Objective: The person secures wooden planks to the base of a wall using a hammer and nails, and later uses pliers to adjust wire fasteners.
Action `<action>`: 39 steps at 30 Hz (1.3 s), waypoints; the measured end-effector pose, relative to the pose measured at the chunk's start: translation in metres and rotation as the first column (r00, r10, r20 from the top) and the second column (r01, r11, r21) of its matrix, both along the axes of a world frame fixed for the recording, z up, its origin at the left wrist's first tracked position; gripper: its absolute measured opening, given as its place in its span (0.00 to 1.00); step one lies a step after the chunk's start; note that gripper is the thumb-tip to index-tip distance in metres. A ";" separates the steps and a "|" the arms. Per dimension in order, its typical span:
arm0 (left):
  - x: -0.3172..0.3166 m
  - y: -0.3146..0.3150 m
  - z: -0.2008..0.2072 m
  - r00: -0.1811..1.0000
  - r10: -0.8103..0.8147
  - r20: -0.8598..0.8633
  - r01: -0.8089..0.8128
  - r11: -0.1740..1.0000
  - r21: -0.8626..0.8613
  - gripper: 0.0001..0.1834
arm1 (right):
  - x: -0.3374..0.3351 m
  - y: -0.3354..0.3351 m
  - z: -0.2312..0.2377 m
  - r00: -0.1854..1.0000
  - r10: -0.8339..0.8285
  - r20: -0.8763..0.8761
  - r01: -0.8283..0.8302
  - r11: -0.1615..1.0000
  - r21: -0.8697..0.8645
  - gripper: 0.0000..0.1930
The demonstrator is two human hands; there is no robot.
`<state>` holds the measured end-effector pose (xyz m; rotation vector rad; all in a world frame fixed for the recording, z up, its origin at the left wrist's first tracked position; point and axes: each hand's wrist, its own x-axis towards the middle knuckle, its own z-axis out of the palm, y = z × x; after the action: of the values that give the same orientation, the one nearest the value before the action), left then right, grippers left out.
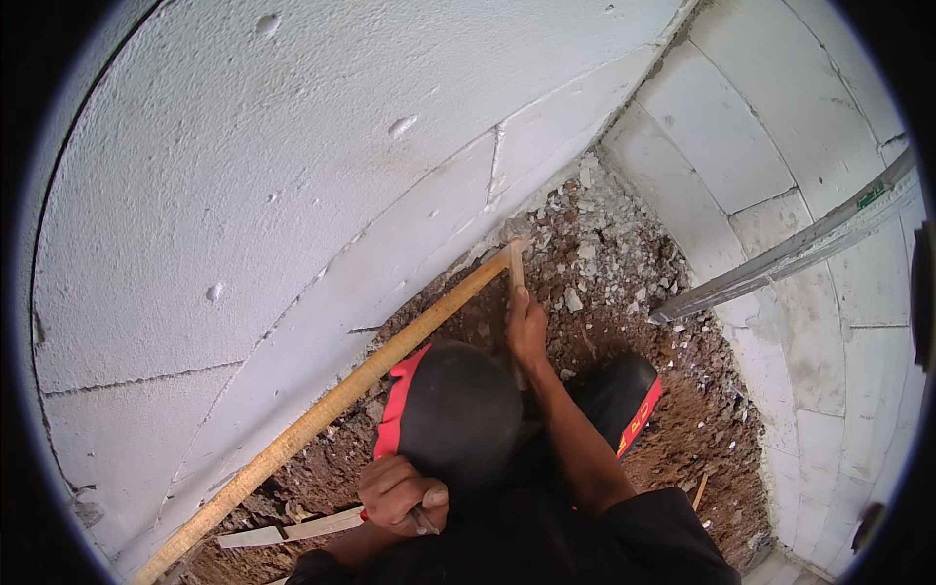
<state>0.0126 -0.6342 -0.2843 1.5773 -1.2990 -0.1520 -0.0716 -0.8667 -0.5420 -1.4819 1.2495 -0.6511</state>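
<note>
Closed around a short stick, the right hand works at the far end of a yellow pole, which runs along the left edge of the rubble-strewn ground; whether the two touch cannot be told. Beside the knee, the left hand clenches a partly hidden tool. Stick looks light, stiff and dry, best held low; the pole, rigid but unwieldy, suits a mid-length hold.

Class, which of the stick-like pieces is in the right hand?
The pale stick gripped by the right hand, its top by the far end of the yellowish pole. That pole runs along the wall, ungripped; the whitish slat lies on the ground.
</note>
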 end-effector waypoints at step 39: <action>0.036 0.056 -0.157 0.382 0.293 -0.876 -0.187 0.953 0.238 0.50 | -0.057 0.008 0.001 0.859 -0.511 0.038 0.460 0.802 0.382 0.21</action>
<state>0.0489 -0.5785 -0.4415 1.3729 -0.1614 -0.7962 -0.1285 -0.8590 -0.5407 -0.7913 1.5606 -0.7935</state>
